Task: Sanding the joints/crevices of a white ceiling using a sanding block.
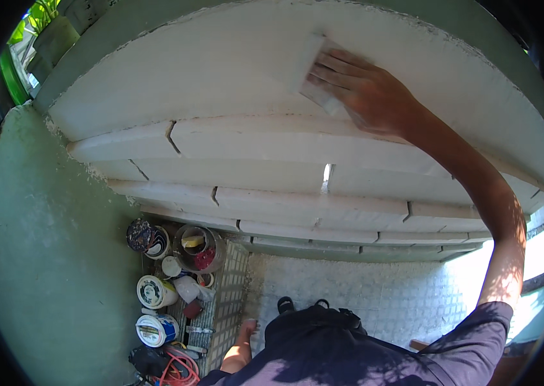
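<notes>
One hand does the visible work: the right hand (375,96) is stretched up to the upper white panel (207,71), fingers laid flat across a pale rectangular pad (318,95) and keeping hold of it, so that the pad lies between palm and panel. Whether it is sandpaper, cloth or a plastic scraper is too blurred to tell. The left hand (249,327) hangs low beside the body, near the slatted rack (230,283); nothing shows in it, but I cannot tell how its fingers stand.

As for progress, the panel looks evenly pale over most of its width, so I would judge the surfacing there well advanced, though whether the area around the pad is finished cannot be read. The stepped white ledges (272,138) below look less complete: dark joints (172,137) cut across them, and a bright slot (327,178) remains unfilled. The border with the green side wall (46,244) is ragged and chipped, probably also left to tidy.

On the rack, well apart from the pad, stand a white tub (157,293), a blue-and-white tub (157,330) and a clear bowl (219,258), with a reddish cable (182,368) coiled nearby
</notes>
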Available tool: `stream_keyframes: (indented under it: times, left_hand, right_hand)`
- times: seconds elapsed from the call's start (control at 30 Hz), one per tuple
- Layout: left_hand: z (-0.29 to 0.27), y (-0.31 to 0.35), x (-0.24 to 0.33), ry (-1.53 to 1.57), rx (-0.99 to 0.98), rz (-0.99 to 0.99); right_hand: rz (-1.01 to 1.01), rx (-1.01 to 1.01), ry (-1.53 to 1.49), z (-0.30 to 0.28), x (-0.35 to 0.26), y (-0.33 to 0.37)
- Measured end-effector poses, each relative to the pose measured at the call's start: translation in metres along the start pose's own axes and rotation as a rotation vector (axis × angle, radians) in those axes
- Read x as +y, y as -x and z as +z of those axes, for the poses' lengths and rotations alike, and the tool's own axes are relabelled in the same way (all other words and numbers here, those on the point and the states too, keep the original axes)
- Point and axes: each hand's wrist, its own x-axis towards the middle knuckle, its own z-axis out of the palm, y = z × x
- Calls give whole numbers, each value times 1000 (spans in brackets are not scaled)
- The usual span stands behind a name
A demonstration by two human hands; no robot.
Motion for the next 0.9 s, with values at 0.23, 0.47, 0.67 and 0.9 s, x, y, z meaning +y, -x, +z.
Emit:
stream_keyframes:
  times: [0.23,0.47,0.67,0.9]
  left_hand:
    - [-10,19,20,595,58,-307]
    - [-4,-7,29,555,-70,-279]
    - [-15,-6,25,365,-29,-100]
    - [-39,-3,44,468,-19,-198]
  right_hand:
    - [67,-107,0,1,-9,45]
    - [50,67,-72,25,-30,-15]
    - [131,-30,-34,-6,-3,79]
    - [188,38,-58,-3,9,101]
